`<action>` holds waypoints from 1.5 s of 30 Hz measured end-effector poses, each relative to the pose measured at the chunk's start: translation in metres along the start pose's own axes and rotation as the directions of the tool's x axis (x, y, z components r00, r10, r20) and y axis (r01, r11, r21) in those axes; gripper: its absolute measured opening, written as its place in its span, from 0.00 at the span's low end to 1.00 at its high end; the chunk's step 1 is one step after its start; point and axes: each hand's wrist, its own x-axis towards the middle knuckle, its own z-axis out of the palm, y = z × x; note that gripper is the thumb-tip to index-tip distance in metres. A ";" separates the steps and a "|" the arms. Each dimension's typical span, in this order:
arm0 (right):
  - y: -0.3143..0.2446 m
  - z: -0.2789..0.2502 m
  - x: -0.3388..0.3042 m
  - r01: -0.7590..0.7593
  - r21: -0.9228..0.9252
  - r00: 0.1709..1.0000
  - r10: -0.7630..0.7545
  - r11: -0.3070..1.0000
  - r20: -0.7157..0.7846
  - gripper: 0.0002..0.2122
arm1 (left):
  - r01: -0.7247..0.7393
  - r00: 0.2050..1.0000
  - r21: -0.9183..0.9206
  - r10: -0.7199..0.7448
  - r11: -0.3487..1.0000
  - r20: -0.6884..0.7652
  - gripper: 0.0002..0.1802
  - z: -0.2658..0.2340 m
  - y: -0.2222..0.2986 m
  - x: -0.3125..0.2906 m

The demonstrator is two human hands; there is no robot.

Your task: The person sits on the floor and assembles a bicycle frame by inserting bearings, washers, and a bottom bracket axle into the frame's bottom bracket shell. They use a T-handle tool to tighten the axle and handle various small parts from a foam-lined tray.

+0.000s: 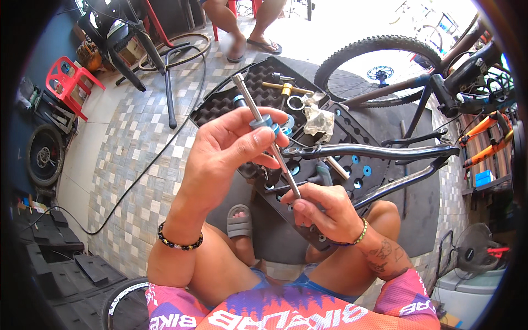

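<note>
Held slantwise in front of me is a long silver metal rod (250, 99) with a blue collar (260, 122) around it. My left hand (212, 151) pinches the rod at the collar between thumb and fingers. Lower down, my right hand (324, 212) grips the rod's near end with thumb and forefinger. Beneath the hands lies an open black tool case (212, 104), one half lined with bumpy foam. Its other half holds several blue discs (367, 170) in cut-outs. A black tubular bike frame part (379, 151) rests over the case, just beyond my right hand.
Brass-coloured T-shaped tool (286, 89) and crumpled plastic bag (319, 121) lie in the case. A mountain bike wheel (379, 66) stands far right. A black cable (146, 170) crosses the tiled floor at left. Another person's feet (264, 45) are at the back, near a red chair (71, 80).
</note>
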 end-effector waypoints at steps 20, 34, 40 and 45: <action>-0.002 -0.003 -0.004 0.028 -0.038 0.999 -0.029 0.999 -0.026 0.07 | 0.004 1.000 -0.231 -0.009 0.973 -0.020 0.25 -0.002 -0.008 -0.003; 0.003 0.004 0.001 0.058 -0.010 0.998 -0.059 0.998 -0.015 0.06 | -0.005 0.999 -0.221 -0.003 0.975 -0.035 0.27 -0.005 -0.007 -0.006; 0.002 0.005 0.003 0.038 -0.024 0.999 -0.039 0.999 -0.015 0.06 | -0.008 1.000 -0.249 0.005 0.968 -0.015 0.28 -0.006 -0.008 -0.005; 0.002 0.004 0.002 0.023 -0.017 0.999 -0.023 1.000 -0.026 0.06 | 0.052 0.998 -0.214 -0.043 0.976 0.044 0.27 0.000 -0.009 -0.005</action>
